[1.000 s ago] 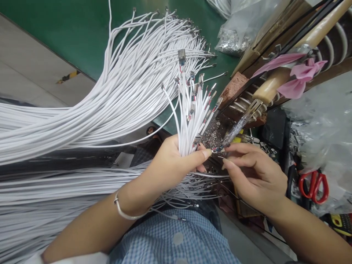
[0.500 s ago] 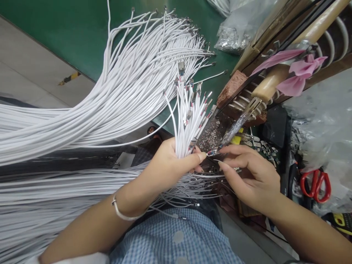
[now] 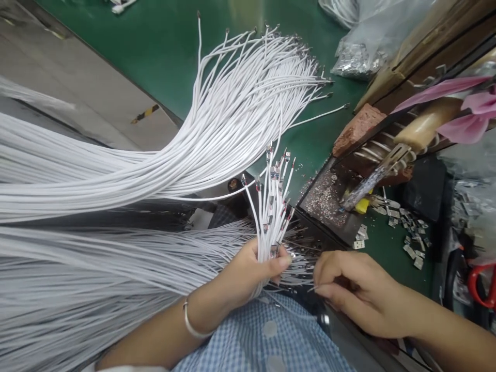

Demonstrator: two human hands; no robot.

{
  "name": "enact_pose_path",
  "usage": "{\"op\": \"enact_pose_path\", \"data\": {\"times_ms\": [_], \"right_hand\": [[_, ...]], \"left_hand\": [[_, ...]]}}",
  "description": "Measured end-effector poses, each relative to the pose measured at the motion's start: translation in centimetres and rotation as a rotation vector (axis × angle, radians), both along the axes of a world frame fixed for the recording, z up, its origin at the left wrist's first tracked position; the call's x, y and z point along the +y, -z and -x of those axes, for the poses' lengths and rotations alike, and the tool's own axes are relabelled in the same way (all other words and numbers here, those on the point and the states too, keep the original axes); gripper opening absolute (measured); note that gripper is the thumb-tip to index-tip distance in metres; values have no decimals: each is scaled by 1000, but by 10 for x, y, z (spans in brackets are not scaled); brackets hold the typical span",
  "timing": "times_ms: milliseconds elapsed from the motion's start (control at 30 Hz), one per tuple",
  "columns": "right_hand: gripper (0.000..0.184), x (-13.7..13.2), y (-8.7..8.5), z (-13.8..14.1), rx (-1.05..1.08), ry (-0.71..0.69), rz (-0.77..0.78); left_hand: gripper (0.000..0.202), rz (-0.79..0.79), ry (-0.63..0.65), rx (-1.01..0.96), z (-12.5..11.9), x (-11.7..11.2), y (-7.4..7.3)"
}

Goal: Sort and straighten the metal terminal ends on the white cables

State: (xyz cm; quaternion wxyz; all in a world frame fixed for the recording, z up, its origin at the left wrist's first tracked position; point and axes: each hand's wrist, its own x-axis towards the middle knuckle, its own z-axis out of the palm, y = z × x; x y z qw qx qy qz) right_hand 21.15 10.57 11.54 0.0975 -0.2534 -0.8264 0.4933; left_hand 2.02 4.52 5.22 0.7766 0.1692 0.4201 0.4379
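A bunch of white cables stands upright in my left hand, whose fingers and thumb wrap round it. Small metal USB plugs with bits of red wire show at many of the cable tips. My right hand is pinched at thumb and forefinger, and a short end of thin silvery wire, apparently solder wire, sticks out. Beyond my right hand, and apart from it, the soldering iron points down and left from its coiled stand. Its wooden handle has pink cloth tied to it.
A large bundle of white cables lies across the green table; another bundle runs below. Solder crumbs fill a dark tray by a brick. Loose USB plugs, red-handled scissors and plastic bags lie right.
Both hands have come down from the soldering iron's tip towards my lap, and my right hand has drawn away from the plug it was beside. The view has shifted left.
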Motion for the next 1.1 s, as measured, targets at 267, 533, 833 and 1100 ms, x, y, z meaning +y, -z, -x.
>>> {"op": "enact_pose_path", "data": {"times_ms": [267, 533, 833, 1100], "right_hand": [[16, -4, 9, 29, -134, 53, -75], [10, -5, 25, 37, -170, 165, 253], [3, -6, 27, 39, -63, 247, 647], [5, -5, 25, 38, -36, 285, 753]], "left_hand": [[36, 25, -36, -111, 7, -16, 6], [42, -25, -56, -47, 1, -16, 8], [36, 104, -81, 32, 8, -19, 1], [35, 84, -86, 69, 10, -20, 0]]}}
